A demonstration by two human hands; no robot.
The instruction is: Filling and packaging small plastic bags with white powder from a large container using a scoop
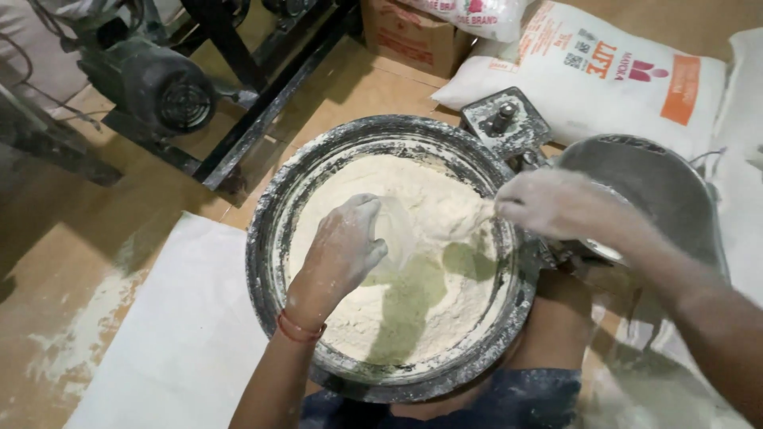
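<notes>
Flour-dusted and pale, my left hand (343,242) was curled over a small clear plastic container (395,230), fingers wrapped round its near side, holding it tilted above the heap of flour (413,318) in the big round metal bowl (266,238). That container sat just left of the bowl's middle, its body half hidden behind my knuckles, so I could not tell whether anything was in it. A red thread band (300,327) circled that wrist.

My right hand (548,202) reached in from the far side, over the bowl's right rim, its fingers drawn loosely together and pointing towards the flour; whether it pinched anything I could not tell, since the fingertips were blurred against the white. It was well coated in flour up the forearm.

Behind the bowl's rim stood a dusty metal bracket with a bolt (502,119), and to the right of it a grey rounded machine housing (660,187). White printed sacks (604,79) lay on the floor beyond, beside a cardboard box (405,32). A dark electric motor (163,91) on a black frame stood at the upper left, and a white sheet (175,334) lay on the floor left of the bowl.
</notes>
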